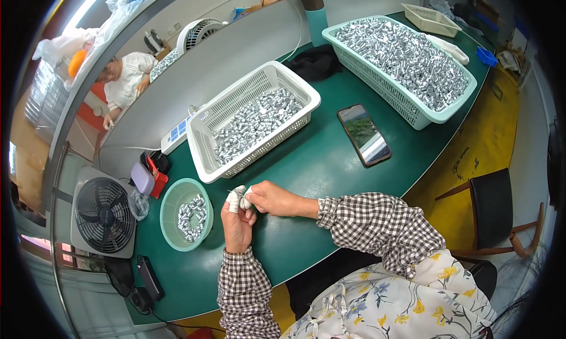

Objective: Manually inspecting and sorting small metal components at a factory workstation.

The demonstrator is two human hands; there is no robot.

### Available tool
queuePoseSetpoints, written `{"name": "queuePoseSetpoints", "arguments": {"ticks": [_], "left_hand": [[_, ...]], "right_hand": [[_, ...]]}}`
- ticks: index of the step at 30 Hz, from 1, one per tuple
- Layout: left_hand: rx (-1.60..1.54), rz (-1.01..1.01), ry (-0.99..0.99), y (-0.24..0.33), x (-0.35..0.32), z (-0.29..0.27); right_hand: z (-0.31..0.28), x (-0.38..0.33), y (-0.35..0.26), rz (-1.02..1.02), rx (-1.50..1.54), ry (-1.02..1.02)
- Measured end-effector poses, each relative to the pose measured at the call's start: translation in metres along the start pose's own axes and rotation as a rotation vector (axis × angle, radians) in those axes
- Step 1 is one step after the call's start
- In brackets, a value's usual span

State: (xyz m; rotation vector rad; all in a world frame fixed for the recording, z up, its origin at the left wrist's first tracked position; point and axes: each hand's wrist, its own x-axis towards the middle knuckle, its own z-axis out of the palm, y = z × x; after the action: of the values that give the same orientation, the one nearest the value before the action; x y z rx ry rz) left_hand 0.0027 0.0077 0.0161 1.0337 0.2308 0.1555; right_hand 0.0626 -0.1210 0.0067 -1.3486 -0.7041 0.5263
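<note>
Both hands are brought together over the green table (330, 162): the left hand (237, 221), its fingertips wrapped in white tape, and the right hand (272, 198) are pinched closed on one small silver piece (243, 198), barely visible between them. It is held just in front of the white basket (203, 144) of like pieces, with the round green bowl (171, 206) to the left. A firm fingertip grip, kept low over the table, is judged best.

Lighting was bright and even, from a ceiling strip light (88, 5) at far left. Shadows on the tabletop (318, 162) were soft. Glare marked the phone (364, 134) screen. Fisheye bending and dark corners framed sharp focus.
</note>
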Motion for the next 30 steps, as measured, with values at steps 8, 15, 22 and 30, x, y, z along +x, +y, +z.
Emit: {"name": "queuePoseSetpoints", "arguments": {"ticks": [8, 15, 22, 30], "left_hand": [[0.029, -0.018, 0.01, 0.001, -0.001, -0.003], [0.026, -0.054, -0.008, 0.0, -0.001, 0.0], [-0.232, -0.079, -0.064, -0.002, 0.006, -0.017], [-0.257, -0.154, 0.193, 0.011, -0.004, 0.022]], "right_hand": [[-0.001, -0.003, -0.013, 0.267, 0.225, -0.047], [0.001, 0.002, 0.0, -0.015, -0.103, 0.026], [0.003, -0.004, -0.021, -0.017, -0.277, 0.191], [0.013, -0.001, -0.007, -0.355, 0.176, 0.064]]}}
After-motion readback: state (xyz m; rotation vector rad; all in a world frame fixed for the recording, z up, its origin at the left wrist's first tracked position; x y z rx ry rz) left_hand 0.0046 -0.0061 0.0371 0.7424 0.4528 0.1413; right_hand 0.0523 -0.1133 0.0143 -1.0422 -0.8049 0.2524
